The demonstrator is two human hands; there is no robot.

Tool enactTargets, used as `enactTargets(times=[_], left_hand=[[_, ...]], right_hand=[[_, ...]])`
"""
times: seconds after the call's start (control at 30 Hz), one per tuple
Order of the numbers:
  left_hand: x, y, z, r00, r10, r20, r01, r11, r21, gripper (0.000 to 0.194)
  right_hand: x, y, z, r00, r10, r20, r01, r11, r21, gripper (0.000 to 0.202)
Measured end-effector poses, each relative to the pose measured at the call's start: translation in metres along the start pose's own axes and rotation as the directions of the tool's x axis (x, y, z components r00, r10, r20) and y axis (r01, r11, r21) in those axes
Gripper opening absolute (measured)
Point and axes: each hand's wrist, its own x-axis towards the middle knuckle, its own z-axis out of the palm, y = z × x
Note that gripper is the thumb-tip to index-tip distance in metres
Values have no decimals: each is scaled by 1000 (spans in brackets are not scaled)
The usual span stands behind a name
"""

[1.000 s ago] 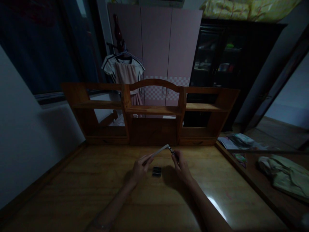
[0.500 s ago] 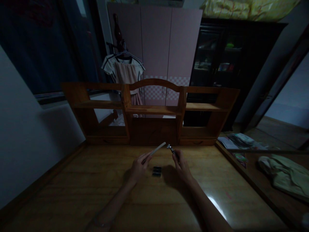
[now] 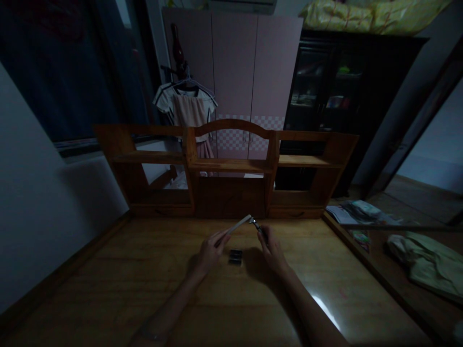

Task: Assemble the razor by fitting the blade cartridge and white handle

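Observation:
My left hand (image 3: 210, 251) is closed around the lower end of a slim pale stick (image 3: 238, 225), which slants up to the right. Its exact kind is too dim to make out. In my right hand (image 3: 273, 250) is a razor (image 3: 256, 224), gripped by its dark handle with the shiny head pointing up and left. The stick's tip meets or overlaps the razor head; I cannot tell whether they touch. Between and below the hands, a small dark case (image 3: 235, 257) with several black sections lies on the wooden desk (image 3: 144, 279).
A wooden shelf unit (image 3: 231, 165) stands along the desk's far edge. Beyond the right edge are papers (image 3: 361, 210) and a pale green cloth (image 3: 430, 265). A wall (image 3: 61, 207) closes off the left side.
The stick's tip has moved slightly right, closing the small gap to the razor head. The razor and the dark case stay nearly in place.

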Motion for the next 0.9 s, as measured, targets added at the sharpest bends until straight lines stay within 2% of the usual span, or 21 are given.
enactTargets(times=[0.2,0.37,0.6,0.9], left_hand=[[-1,1,1,1000,24,-9,-24,1000,7,29],[1,-4,0,1000,-3,-15,4,1000,15,28],[0,-3,1,1000,1,20,-1,1000,-7,29],[-2,-2,0,999,29,-27,-28,1000,14,29]], right_hand=[[-1,-1,-1,1000,9,20,-9,1000,1,23],[-1,-2,-1,1000,22,16,-22,1000,-1,23],[0,0,0,1000,14,27,-15,1000,7,23],[0,2,-1,999,15,38,-15,1000,-9,22]])
